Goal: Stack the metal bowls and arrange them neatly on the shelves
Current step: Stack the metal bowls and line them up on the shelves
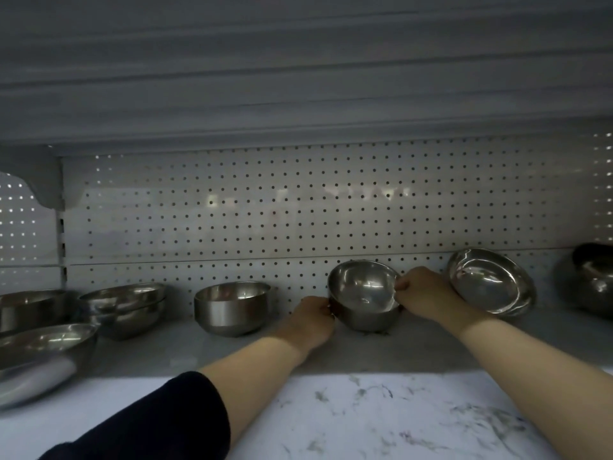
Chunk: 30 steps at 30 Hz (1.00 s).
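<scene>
A small metal bowl (pixel 363 295) is tilted toward me on the shelf (pixel 232 353), near the pegboard back. My left hand (pixel 313 318) grips its left rim and my right hand (pixel 423 293) pinches its right rim. Left of it another deep steel bowl (pixel 230 307) stands upright. Further left are two nested bowls (pixel 127 303) and a wide bowl (pixel 43 343) at the front. A shallow bowl (pixel 492 280) leans tilted behind my right wrist.
A white pegboard (pixel 298 207) closes the back of the shelf, and an upper shelf (pixel 298 78) hangs low overhead. A dark metal pot or bowl (pixel 593 280) sits at the far right. The marble-patterned front surface (pixel 381 416) lies below my arms.
</scene>
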Each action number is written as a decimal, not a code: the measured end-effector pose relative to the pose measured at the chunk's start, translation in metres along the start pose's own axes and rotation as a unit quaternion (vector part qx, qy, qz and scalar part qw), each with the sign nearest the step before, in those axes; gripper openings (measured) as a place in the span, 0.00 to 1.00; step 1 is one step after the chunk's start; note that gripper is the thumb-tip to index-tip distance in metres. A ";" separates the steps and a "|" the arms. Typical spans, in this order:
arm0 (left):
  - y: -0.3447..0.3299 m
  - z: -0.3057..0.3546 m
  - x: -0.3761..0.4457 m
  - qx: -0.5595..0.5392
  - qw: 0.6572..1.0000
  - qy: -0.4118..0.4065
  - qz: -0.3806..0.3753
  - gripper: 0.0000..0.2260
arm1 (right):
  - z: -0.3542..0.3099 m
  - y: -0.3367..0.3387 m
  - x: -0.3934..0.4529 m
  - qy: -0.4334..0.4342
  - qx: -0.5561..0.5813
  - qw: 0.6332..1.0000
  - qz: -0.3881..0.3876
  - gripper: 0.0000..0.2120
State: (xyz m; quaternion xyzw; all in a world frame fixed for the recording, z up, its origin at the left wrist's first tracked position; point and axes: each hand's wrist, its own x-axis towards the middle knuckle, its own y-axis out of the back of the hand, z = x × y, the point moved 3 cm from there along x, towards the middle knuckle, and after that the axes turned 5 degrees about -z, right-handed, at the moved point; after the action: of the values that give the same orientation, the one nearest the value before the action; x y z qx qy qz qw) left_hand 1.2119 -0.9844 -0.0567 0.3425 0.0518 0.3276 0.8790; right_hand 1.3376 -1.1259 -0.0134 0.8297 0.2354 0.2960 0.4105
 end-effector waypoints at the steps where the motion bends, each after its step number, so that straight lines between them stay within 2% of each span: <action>1: 0.001 0.000 0.000 -0.008 1.000 0.000 0.002 0.16 | -0.002 0.000 -0.001 0.000 0.003 1.000 0.002 0.09; 6: 0.023 0.010 -0.021 0.014 0.999 -0.014 0.033 0.11 | -0.028 0.011 -0.015 0.023 0.022 0.999 0.025 0.18; 11: 0.076 0.014 -0.077 0.022 0.993 0.004 0.113 0.08 | -0.079 0.022 -0.052 0.068 0.098 0.993 0.004 0.08; 13: 0.096 0.000 -0.110 -0.089 0.989 -0.014 0.115 0.06 | -0.104 0.017 -0.068 0.086 0.116 0.989 -0.011 0.08; 15: 0.115 -0.017 -0.144 -0.123 0.981 -0.027 0.146 0.14 | -0.129 0.005 -0.083 0.090 0.117 0.988 -0.033 0.08; 19: 0.146 -0.054 -0.182 0.008 0.970 -0.045 0.238 0.13 | -0.173 -0.021 -0.105 0.083 0.113 0.987 -0.078 0.06; 22: 0.164 -0.072 -0.195 0.045 0.962 -0.046 0.264 0.14 | -0.192 -0.038 -0.117 0.086 0.118 0.984 -0.100 0.04; 26: 0.171 -0.095 -0.196 0.038 0.969 -0.019 0.245 0.09 | -0.201 -0.051 -0.130 0.072 0.124 0.982 -0.120 0.03; 30: 0.168 -0.119 -0.185 -0.022 0.982 -0.025 0.184 0.03 | -0.201 -0.053 -0.142 0.060 0.115 0.985 -0.115 0.05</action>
State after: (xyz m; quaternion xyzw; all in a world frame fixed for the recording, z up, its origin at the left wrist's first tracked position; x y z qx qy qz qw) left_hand 0.9390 -0.9377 -0.0648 0.3343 -0.0413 0.4763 0.8122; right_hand 1.0906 -1.0778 -0.0006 0.8196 0.3862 0.2665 0.3287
